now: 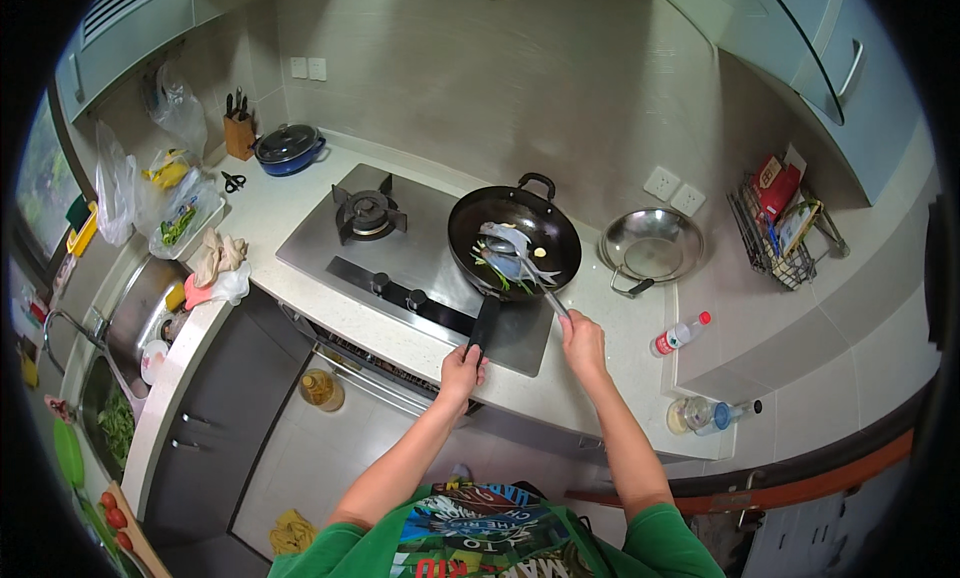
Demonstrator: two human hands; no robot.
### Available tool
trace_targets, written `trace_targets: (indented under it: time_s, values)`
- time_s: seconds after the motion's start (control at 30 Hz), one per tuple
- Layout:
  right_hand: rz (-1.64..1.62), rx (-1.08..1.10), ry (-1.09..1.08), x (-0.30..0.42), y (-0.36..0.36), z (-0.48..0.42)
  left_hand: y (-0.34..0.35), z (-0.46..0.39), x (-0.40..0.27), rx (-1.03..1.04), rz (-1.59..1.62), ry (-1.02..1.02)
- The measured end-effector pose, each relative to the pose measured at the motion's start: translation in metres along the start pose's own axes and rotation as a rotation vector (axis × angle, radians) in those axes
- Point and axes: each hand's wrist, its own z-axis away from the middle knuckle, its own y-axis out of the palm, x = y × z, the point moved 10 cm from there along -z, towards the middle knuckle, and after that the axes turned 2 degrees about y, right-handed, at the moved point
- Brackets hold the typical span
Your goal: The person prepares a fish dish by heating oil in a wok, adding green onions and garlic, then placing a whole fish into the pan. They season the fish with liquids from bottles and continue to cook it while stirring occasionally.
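My left hand [459,377] grips the black handle [484,329] of a dark wok [555,218]. The wok sits over the right side of the steel gas stove [307,244]. In its bowl lie silvery whole fish [510,266], with green onion pieces [501,279] and pale garlic or ginger bits [539,252]. A metal spatula [553,302] is held by its handle in my right hand [583,345]. Its blade reaches in among the fish, and whether it is under or on top of them I cannot tell.
An empty steel pan [651,246] stands right of the wok. Beyond it are a red-capped bottle [679,334] and glass jars [686,414]. The left burner [369,214] is bare. A blue lidded pot [289,150], scissors [233,182] and knife block [240,136] occupy the back left; an oil jug [322,390] stands low.
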Motion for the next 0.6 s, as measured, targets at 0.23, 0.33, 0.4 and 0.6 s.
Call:
trace_targets:
  time_s: [0.23, 0.33, 0.4, 0.6]
  values:
    - [0.166, 0.006, -0.046, 0.009, 0.029, -0.004, -0.001, 0.0, 0.002, -0.016, 0.024, 0.012]
    - [0.216, -0.013, -0.029, 0.008, 0.031, -0.005, 0.0, 0.0, 0.002, -0.022, 0.038, 0.012]
    - [0.232, -0.006, 0.019, 0.003, 0.03, -0.007, 0.0, -0.001, 0.003, -0.032, 0.045, 0.009]
    - [0.189, 0.025, 0.092, -0.009, 0.014, -0.005, -0.003, 0.0, 0.002, -0.051, 0.037, 0.018]
